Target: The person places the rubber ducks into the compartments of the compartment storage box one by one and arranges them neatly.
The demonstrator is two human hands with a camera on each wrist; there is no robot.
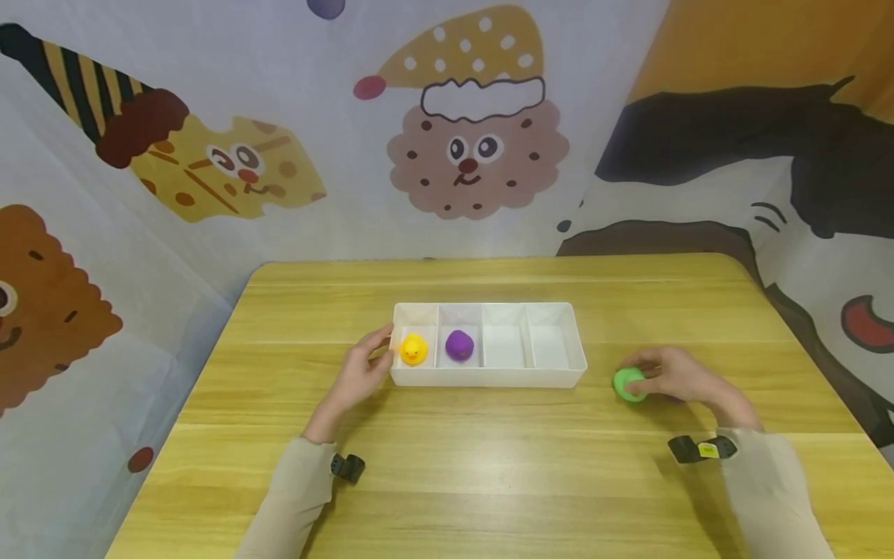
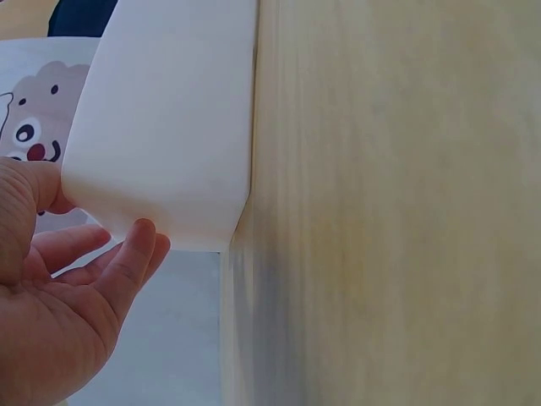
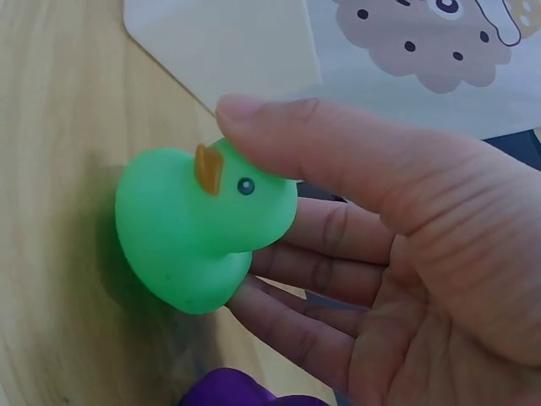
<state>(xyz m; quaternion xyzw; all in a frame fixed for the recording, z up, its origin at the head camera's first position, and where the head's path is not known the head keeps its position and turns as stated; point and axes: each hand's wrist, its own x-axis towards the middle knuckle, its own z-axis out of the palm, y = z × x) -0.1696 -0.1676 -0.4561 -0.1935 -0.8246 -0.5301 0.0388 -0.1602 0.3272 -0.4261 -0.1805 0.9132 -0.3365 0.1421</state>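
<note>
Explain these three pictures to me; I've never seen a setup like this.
No machine does the work here, only a person's bare hands. The wide picture comes from a camera on the head, looking forward and down. The other two come from the left wrist camera and the right wrist camera, each watching its own hand.

On the wooden table sits a white tray with four compartments in a row. The leftmost holds a yellow duck, the next a purple toy.

The left hand touches the tray's left end. The right hand holds a green duck with thumb and fingers. Another purple thing shows only partly near that hand.
</note>
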